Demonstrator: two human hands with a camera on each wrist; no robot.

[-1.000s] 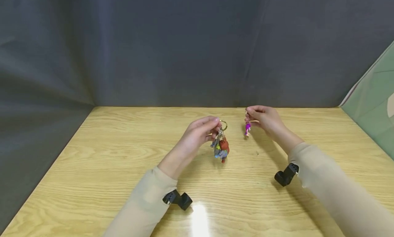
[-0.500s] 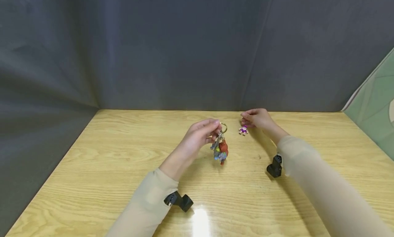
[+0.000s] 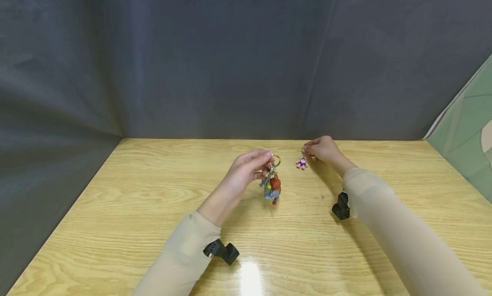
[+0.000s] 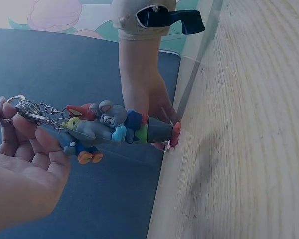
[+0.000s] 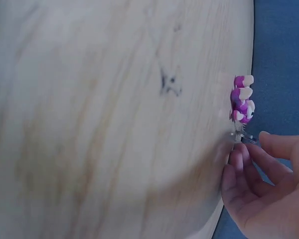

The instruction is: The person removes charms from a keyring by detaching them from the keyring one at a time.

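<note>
Fingers of my left hand point(image 3: 250, 165) pinch the keyring point(image 3: 275, 160), its charm bunch point(image 3: 271, 188) dangling over the tabletop point(image 3: 153, 193), while my right hand point(image 3: 324, 150) pinches the purple charm point(image 3: 301, 163) lying near the far edge.

Both arms wear snug beige sleeves point(image 3: 184, 249); a small black camera mount point(image 3: 223, 250) sits at each wrist.

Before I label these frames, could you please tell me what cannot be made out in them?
- Head view: the purple charm is too small to show whether it rests on the table.
- Right wrist view: motion blur smears the chain at the right hand fingertips.
- Left wrist view: the left hand is cut off by the frame edge; the key ring is half hidden by its fingers.
</note>
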